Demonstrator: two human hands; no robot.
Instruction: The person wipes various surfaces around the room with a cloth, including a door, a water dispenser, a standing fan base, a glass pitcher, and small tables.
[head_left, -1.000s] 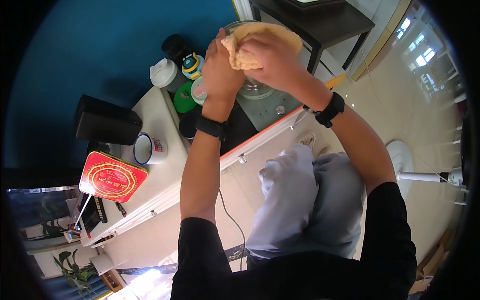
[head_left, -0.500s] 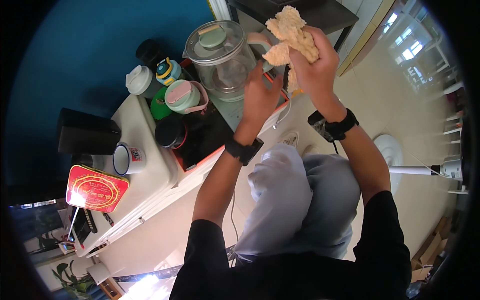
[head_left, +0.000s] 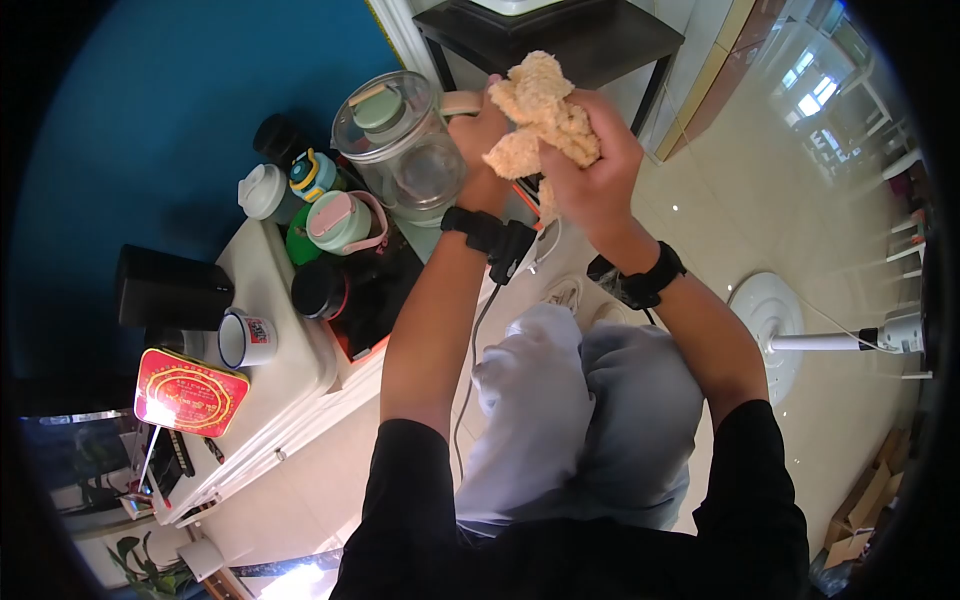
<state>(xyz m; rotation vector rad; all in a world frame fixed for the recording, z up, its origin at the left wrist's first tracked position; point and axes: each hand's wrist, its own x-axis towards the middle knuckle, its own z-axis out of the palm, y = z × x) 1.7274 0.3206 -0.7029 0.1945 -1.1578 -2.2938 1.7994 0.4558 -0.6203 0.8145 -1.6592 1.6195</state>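
Note:
My right hand (head_left: 605, 165) is closed around a crumpled, fluffy cream-coloured cloth (head_left: 545, 110), part of which dangles below the fingers. Beside it, my left hand (head_left: 480, 150) is wrapped at the handle of a glass kettle (head_left: 410, 170); the cloth hides some of its fingers. The kettle is see-through, with a green-and-clear lid (head_left: 378, 108) on top. It is at the far end of the cabinet top, and I cannot tell whether its bottom is lifted.
Left of the kettle stand a mint cup with pink lid (head_left: 338, 220), a blue-yellow bottle (head_left: 312, 175), a white-lidded cup (head_left: 262, 190) and a dark jar (head_left: 320, 288). Nearer are an enamel mug (head_left: 247, 340) and a red tin (head_left: 190, 392). A dark table (head_left: 560, 45) stands beyond.
My left hand has gone from spread fingers beside the kettle to its handle. The right hand with the cloth has come slightly lower and left. The whole view has shifted a little.

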